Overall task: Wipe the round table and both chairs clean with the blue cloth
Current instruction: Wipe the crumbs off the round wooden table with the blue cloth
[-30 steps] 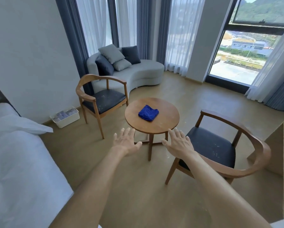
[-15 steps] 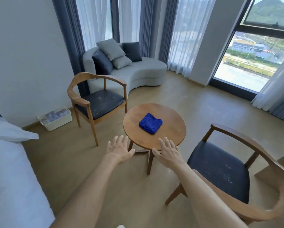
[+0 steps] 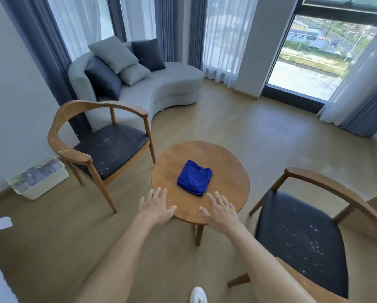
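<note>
The blue cloth [image 3: 194, 178] lies folded at the middle of the round table [image 3: 227, 165], untouched. Just short of the cloth, over the table's near edge, the left hand [image 3: 156, 207] and right hand [image 3: 220, 212] reach palm-down, fingers straight and spread, holding nothing; whether they touch the wood cannot be told. Left of the table stands a wooden chair [image 3: 100, 147], its dark seat flecked with white specks. Right of the table stands a second chair [image 3: 301, 237], equally speckled. Beyond the table sits a grey sofa [image 3: 161, 88].
</note>
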